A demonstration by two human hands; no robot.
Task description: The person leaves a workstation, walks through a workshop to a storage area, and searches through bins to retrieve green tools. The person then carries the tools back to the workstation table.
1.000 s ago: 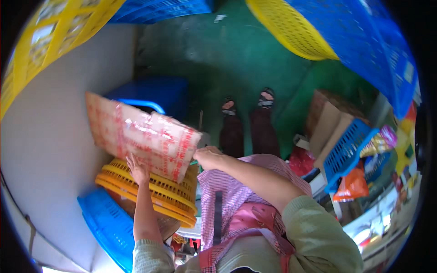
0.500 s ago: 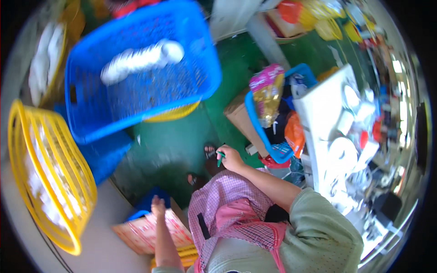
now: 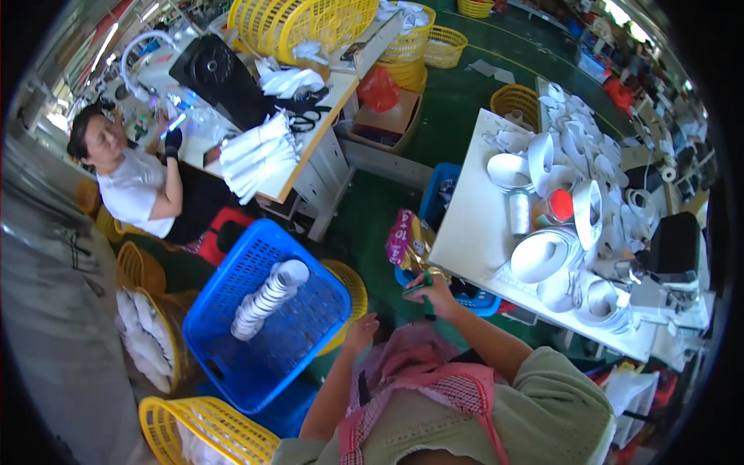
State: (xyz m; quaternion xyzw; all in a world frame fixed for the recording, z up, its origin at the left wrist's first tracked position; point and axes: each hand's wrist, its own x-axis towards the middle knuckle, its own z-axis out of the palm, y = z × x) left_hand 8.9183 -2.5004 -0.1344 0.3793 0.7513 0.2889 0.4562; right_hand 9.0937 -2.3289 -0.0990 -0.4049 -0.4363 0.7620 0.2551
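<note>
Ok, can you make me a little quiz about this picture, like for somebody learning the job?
1. True or false: the stack of white rings lies in the blue basket.

2. Which colour shows on the small thing in the person's right hand?
a) red
b) green
c) yellow

3. Fill the gap: on the white table, the clear jar's lid is ____.

Key: 1. true; 2. b; 3. red

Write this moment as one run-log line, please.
left hand: nothing visible in it | right hand: holds green tool | blue basket: white stack inside | table: white rings, red-topped container
</note>
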